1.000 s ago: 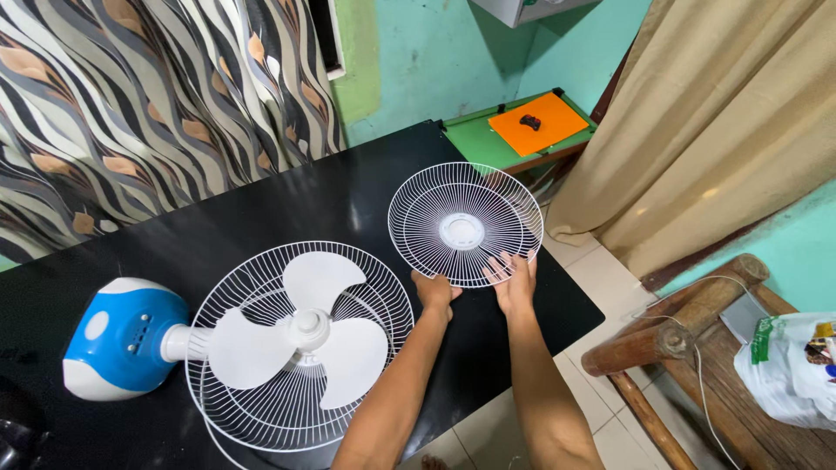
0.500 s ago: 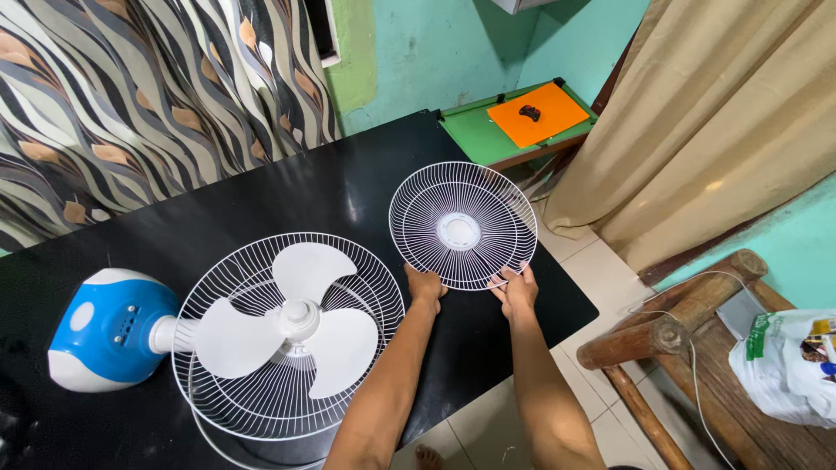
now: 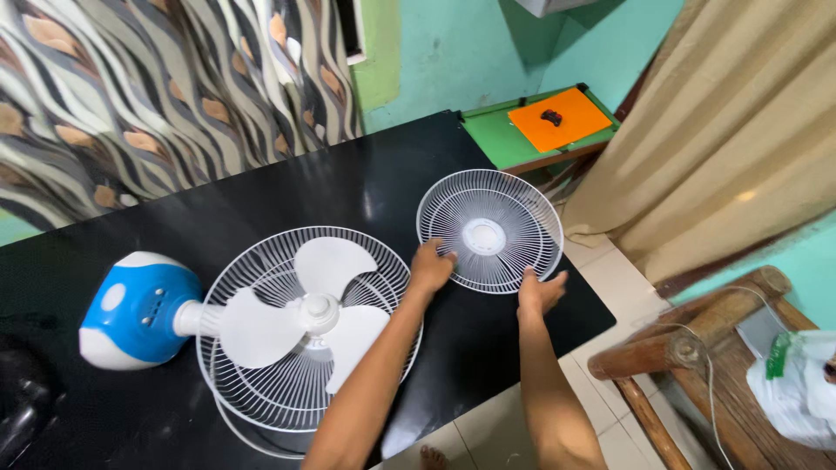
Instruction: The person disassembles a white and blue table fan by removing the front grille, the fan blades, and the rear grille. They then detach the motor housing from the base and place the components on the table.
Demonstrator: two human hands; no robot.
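One round white fan cover [image 3: 489, 231] lies flat on the black counter [image 3: 287, 187], near its right end. The left hand [image 3: 430, 266] grips the cover's left rim, and the right hand [image 3: 540, 291] touches its near rim with fingers open. One fan [image 3: 296, 324] with three white blades lies beside it, and one white plastic bag [image 3: 801, 387] with a green label sits far right.

Left hand [image 3: 431, 265] now shifted from near rim onto left edge of round front grille [image 3: 490, 231]. Right hand [image 3: 540, 292] now open-fingered at rim.
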